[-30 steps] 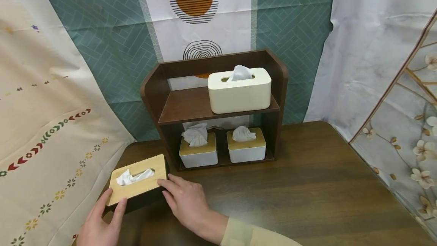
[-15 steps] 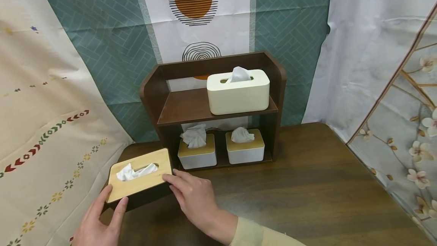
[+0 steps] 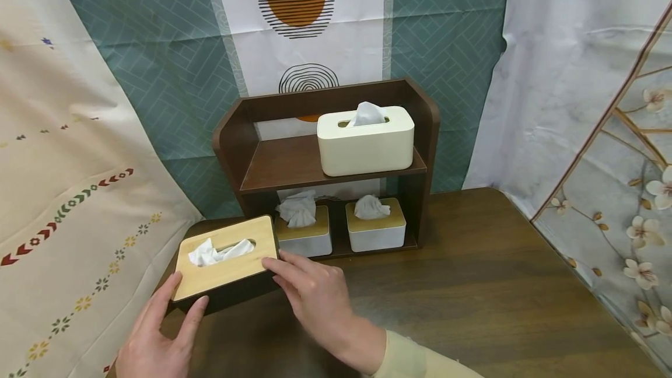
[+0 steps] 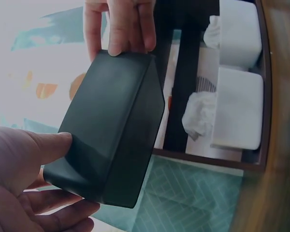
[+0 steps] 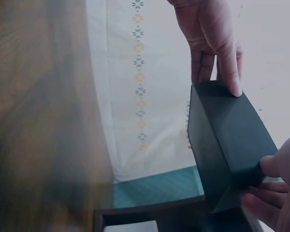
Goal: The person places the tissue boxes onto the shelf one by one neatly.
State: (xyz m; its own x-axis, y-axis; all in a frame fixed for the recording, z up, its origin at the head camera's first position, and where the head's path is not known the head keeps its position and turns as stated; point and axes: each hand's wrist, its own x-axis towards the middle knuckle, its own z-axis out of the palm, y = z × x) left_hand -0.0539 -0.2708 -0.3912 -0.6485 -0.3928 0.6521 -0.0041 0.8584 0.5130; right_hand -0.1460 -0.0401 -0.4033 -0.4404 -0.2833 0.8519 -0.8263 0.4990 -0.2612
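Note:
A black tissue box [image 3: 227, 254] with a pale wooden lid and a white tissue in its slot is held between both hands, in front of the shelf's lower left corner. My left hand [image 3: 160, 331] grips its left end, thumb on the near side. At the right end, my right hand [image 3: 320, 299] pinches it near the lid's edge. Both wrist views show the box's dark side [image 4: 104, 116] [image 5: 241, 130] with a hand at each end. In the head view the box overlaps the left small white tissue box [image 3: 307, 241].
A dark brown two-tier shelf [image 3: 278, 162] stands against the patterned cloth. Its upper tier carries a cream tissue box [image 3: 367, 147] on the right. Below sits another small white tissue box [image 3: 378, 235] with a wooden lid. Cloth [image 3: 94, 220] borders the wooden table [image 3: 472, 296] at left.
Both hands have moved the black tissue box right and slightly up in the head view, toward the shelf. It now covers part of the left small white box.

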